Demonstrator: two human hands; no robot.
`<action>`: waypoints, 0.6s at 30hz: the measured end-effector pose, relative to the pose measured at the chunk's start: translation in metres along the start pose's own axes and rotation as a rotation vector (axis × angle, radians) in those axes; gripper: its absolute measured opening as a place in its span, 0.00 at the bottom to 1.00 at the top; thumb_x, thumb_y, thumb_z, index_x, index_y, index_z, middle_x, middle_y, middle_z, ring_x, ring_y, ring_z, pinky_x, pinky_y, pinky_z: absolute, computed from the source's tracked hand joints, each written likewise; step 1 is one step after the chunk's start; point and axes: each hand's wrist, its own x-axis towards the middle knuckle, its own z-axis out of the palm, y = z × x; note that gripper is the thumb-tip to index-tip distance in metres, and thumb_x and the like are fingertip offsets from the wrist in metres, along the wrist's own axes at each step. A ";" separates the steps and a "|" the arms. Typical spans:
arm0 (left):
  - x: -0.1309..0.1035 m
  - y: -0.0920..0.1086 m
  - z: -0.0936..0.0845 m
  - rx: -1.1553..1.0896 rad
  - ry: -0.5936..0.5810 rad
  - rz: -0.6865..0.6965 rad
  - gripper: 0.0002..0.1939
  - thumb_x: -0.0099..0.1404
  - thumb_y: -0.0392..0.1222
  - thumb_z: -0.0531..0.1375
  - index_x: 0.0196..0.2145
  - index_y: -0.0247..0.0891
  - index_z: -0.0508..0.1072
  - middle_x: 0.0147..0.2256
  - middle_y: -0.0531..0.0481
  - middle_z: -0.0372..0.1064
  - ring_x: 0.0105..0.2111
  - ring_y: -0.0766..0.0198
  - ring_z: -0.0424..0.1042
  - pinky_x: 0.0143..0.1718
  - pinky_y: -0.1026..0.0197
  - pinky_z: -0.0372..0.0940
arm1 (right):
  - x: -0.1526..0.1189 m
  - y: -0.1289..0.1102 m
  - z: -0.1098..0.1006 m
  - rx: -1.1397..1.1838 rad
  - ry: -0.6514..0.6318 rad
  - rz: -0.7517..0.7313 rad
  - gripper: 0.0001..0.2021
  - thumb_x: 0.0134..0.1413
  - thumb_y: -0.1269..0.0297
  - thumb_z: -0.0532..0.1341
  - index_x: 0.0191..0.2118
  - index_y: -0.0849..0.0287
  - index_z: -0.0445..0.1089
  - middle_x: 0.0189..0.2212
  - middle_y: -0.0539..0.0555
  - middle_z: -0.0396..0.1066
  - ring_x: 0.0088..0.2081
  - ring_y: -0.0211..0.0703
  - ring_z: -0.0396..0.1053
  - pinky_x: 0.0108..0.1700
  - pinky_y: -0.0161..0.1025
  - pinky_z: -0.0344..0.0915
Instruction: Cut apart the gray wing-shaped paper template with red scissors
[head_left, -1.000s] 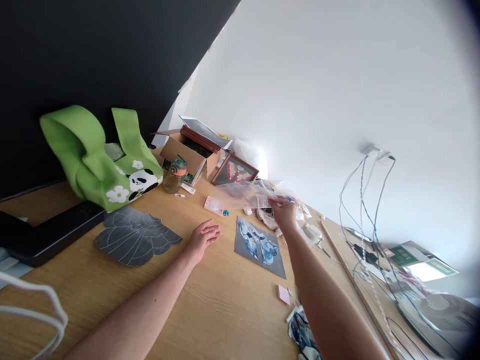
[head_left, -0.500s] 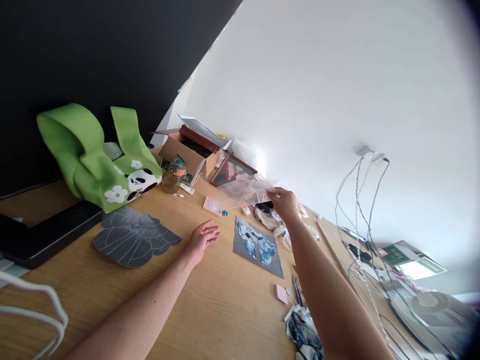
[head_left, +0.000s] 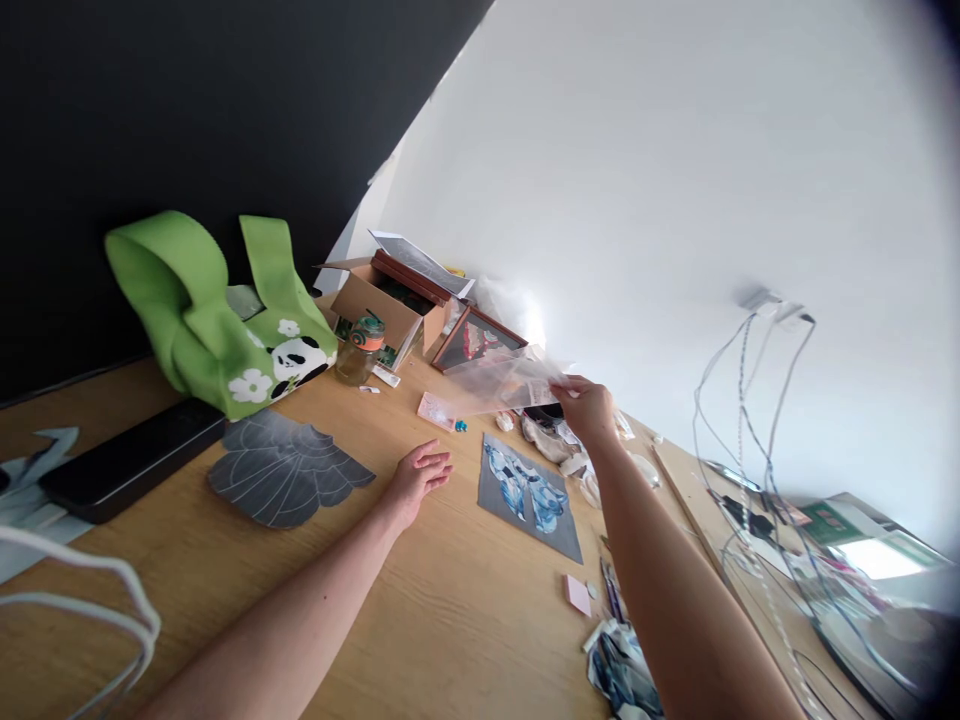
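My right hand [head_left: 589,408] pinches the edge of a clear plastic sheet [head_left: 499,382], which hangs out to the left over the far part of the table. Above the wood, my left hand [head_left: 421,480] is open, fingers spread and holding nothing. Between the hands and a little nearer lies a grey square with a blue and white fabric picture [head_left: 529,497]. Left of my left hand is a dark grey scalloped piece with pale lines [head_left: 289,470]. A small pink tray [head_left: 436,410] sits just beyond my left hand, beside a tiny blue object [head_left: 460,426].
A green panda bag [head_left: 202,320] and black case [head_left: 139,460] stand at left. Behind are a bottle [head_left: 361,350], cardboard box [head_left: 375,308] and framed picture [head_left: 478,340]. Pink notes [head_left: 577,594], pens and crumpled blue cloth [head_left: 622,670] lie near my right forearm; cables [head_left: 739,430] hang at right.
The whole view has shifted slightly, so things appear a little further right. Both hands keep nearly the same pose, with the sheet still in my right hand.
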 end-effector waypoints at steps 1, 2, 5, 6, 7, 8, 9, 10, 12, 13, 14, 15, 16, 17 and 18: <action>0.000 0.000 0.000 0.001 0.001 0.000 0.28 0.55 0.30 0.64 0.54 0.33 0.68 0.48 0.35 0.72 0.40 0.57 0.77 0.45 0.56 0.68 | 0.000 0.001 0.000 0.007 0.010 0.004 0.11 0.46 0.62 0.61 0.31 0.59 0.79 0.41 0.58 0.79 0.41 0.55 0.76 0.45 0.45 0.69; 0.000 -0.001 0.000 0.002 0.002 0.000 0.28 0.55 0.30 0.64 0.54 0.32 0.68 0.48 0.35 0.73 0.40 0.57 0.77 0.45 0.55 0.69 | 0.000 0.001 0.001 0.014 0.020 0.009 0.11 0.46 0.62 0.61 0.31 0.59 0.79 0.41 0.58 0.79 0.41 0.55 0.76 0.45 0.46 0.69; 0.000 -0.002 0.000 0.006 0.010 0.002 0.27 0.55 0.30 0.64 0.53 0.33 0.69 0.48 0.35 0.72 0.40 0.57 0.77 0.45 0.54 0.69 | 0.000 0.002 0.001 0.037 0.051 0.021 0.11 0.46 0.61 0.61 0.32 0.60 0.80 0.41 0.59 0.79 0.41 0.56 0.76 0.45 0.46 0.69; 0.000 -0.002 0.000 0.007 0.011 0.003 0.26 0.55 0.31 0.64 0.53 0.33 0.69 0.48 0.35 0.72 0.40 0.57 0.77 0.46 0.54 0.68 | 0.000 0.003 0.001 0.044 0.060 0.024 0.11 0.46 0.62 0.61 0.32 0.60 0.80 0.41 0.59 0.79 0.40 0.56 0.76 0.45 0.46 0.69; 0.001 -0.002 0.000 0.008 0.013 0.003 0.26 0.55 0.31 0.64 0.53 0.33 0.69 0.48 0.35 0.72 0.40 0.57 0.77 0.46 0.54 0.68 | 0.000 0.003 0.001 0.051 0.068 0.027 0.11 0.46 0.62 0.61 0.32 0.60 0.80 0.40 0.59 0.79 0.40 0.55 0.76 0.45 0.46 0.68; 0.001 -0.002 0.000 0.008 0.012 0.003 0.27 0.55 0.31 0.64 0.53 0.33 0.69 0.48 0.34 0.72 0.40 0.56 0.77 0.46 0.54 0.68 | -0.001 0.004 0.001 0.056 0.076 0.030 0.11 0.46 0.62 0.61 0.32 0.60 0.80 0.40 0.59 0.79 0.40 0.55 0.76 0.45 0.45 0.69; 0.001 -0.002 0.000 0.008 0.011 0.002 0.27 0.55 0.31 0.64 0.53 0.33 0.69 0.48 0.34 0.72 0.40 0.56 0.77 0.47 0.54 0.68 | -0.001 0.005 0.002 0.061 0.083 0.034 0.11 0.47 0.61 0.62 0.32 0.60 0.80 0.40 0.59 0.79 0.40 0.55 0.76 0.45 0.45 0.69; 0.001 -0.002 0.000 0.008 0.009 0.000 0.27 0.55 0.31 0.65 0.53 0.33 0.69 0.48 0.35 0.73 0.40 0.56 0.77 0.47 0.53 0.68 | -0.002 0.006 0.002 0.066 0.089 0.040 0.11 0.46 0.61 0.62 0.32 0.61 0.80 0.40 0.59 0.79 0.40 0.54 0.76 0.45 0.45 0.69; 0.001 -0.001 0.000 0.008 0.006 -0.004 0.27 0.54 0.31 0.65 0.53 0.34 0.69 0.48 0.35 0.73 0.40 0.56 0.77 0.47 0.53 0.68 | -0.004 0.008 0.003 0.076 0.096 0.052 0.11 0.46 0.61 0.62 0.32 0.60 0.79 0.40 0.58 0.79 0.40 0.55 0.76 0.46 0.46 0.69; 0.001 -0.001 0.001 0.007 0.004 -0.007 0.27 0.54 0.31 0.64 0.53 0.34 0.70 0.48 0.35 0.73 0.40 0.56 0.77 0.48 0.53 0.68 | -0.005 0.009 0.004 0.083 0.098 0.060 0.11 0.46 0.61 0.63 0.32 0.60 0.79 0.40 0.58 0.79 0.40 0.55 0.76 0.46 0.46 0.69; 0.001 -0.001 0.001 0.006 0.003 -0.009 0.27 0.54 0.31 0.64 0.53 0.34 0.70 0.48 0.35 0.73 0.40 0.56 0.77 0.47 0.53 0.68 | -0.006 0.010 0.006 0.091 0.100 0.067 0.11 0.45 0.61 0.63 0.32 0.60 0.80 0.40 0.58 0.79 0.40 0.55 0.76 0.47 0.46 0.69; 0.001 -0.001 0.001 0.005 0.003 -0.011 0.26 0.55 0.30 0.64 0.53 0.34 0.70 0.48 0.35 0.73 0.40 0.57 0.77 0.47 0.53 0.68 | -0.007 0.011 0.007 0.103 0.102 0.074 0.10 0.44 0.62 0.63 0.31 0.60 0.80 0.40 0.58 0.79 0.40 0.55 0.76 0.47 0.47 0.69; 0.000 -0.002 0.001 0.003 0.003 -0.013 0.26 0.55 0.30 0.64 0.53 0.34 0.70 0.48 0.35 0.73 0.40 0.57 0.77 0.47 0.53 0.68 | -0.007 0.013 0.008 0.117 0.107 0.082 0.10 0.44 0.62 0.64 0.31 0.60 0.80 0.40 0.58 0.79 0.40 0.56 0.76 0.47 0.47 0.69; 0.000 -0.002 0.001 0.001 0.004 -0.014 0.26 0.55 0.30 0.64 0.52 0.33 0.70 0.48 0.35 0.73 0.40 0.57 0.77 0.47 0.54 0.68 | -0.008 0.014 0.009 0.134 0.113 0.089 0.10 0.43 0.62 0.64 0.31 0.60 0.80 0.40 0.59 0.79 0.40 0.56 0.76 0.47 0.48 0.69; 0.000 -0.002 0.001 -0.002 0.004 -0.016 0.26 0.55 0.30 0.64 0.52 0.33 0.69 0.48 0.35 0.73 0.40 0.57 0.77 0.47 0.54 0.68 | -0.009 0.016 0.009 0.154 0.121 0.097 0.11 0.43 0.61 0.64 0.31 0.60 0.80 0.40 0.59 0.79 0.41 0.56 0.76 0.47 0.48 0.69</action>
